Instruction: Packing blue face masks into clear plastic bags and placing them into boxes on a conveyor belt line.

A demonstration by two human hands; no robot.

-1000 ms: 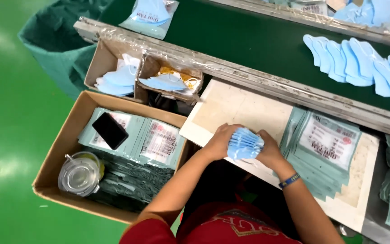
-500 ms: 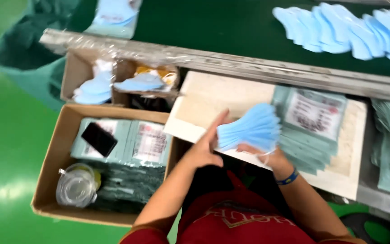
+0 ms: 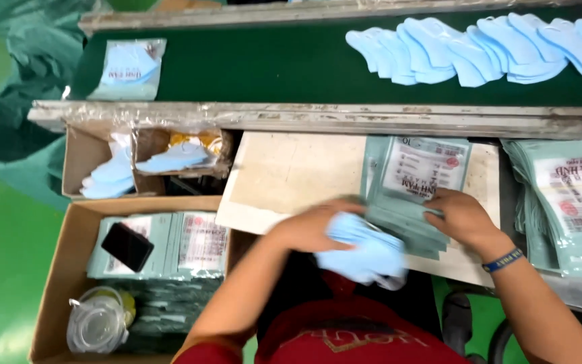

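Observation:
My left hand (image 3: 311, 226) grips a stack of light blue face masks (image 3: 365, 253) just above my lap, at the near edge of a pale work board (image 3: 291, 175). My right hand (image 3: 463, 216) rests on a pile of flat teal packaging bags (image 3: 415, 182) lying on that board, fingers on the top bag's near edge. A blue band sits on my right wrist.
A green conveyor belt (image 3: 271, 67) carries a row of blue masks (image 3: 479, 50) and one packed bag (image 3: 129, 67). A cardboard box (image 3: 62, 269) at the left holds packed bags, a black phone (image 3: 127, 246) and a clear lidded cup (image 3: 99, 323). More bags (image 3: 574, 202) lie at the right.
The masks went from both hands, fanned out over the board, down into my left hand near my lap. My right hand let go and moved onto the bag pile.

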